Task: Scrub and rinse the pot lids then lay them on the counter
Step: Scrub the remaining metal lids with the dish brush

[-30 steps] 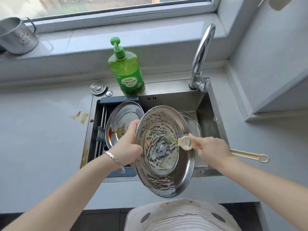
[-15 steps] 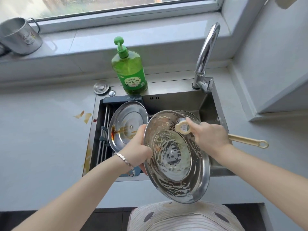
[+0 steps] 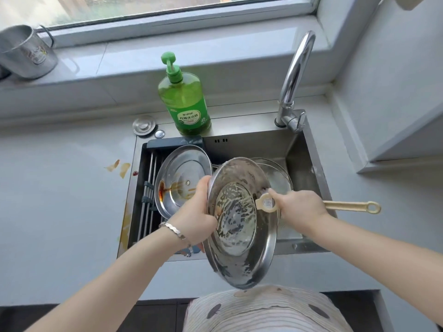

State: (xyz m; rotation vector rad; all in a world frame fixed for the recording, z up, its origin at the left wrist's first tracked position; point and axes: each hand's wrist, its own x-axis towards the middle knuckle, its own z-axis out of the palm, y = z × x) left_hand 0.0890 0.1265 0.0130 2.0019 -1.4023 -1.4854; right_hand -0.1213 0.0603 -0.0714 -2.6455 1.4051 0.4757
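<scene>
Brush (image 3: 266,202) shifted down across lid (image 3: 236,226); left hand (image 3: 194,212) grips rim, right hand (image 3: 300,208) clasps handle (scrubbing step; rinse next needs tap (image 3: 295,68) running).

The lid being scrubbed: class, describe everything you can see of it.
The lid is round, shiny steel by its look, with an inner ring, streaked with suds and brownish residue. It is tilted above the sink's front rim. The left hand grips its left rim; the brush in the right hand touches its right side.

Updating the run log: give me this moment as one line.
phase: scrubbing | left hand: grips soapy lid rim | right hand: holds dish brush on lid | stained lid: in sink
</scene>
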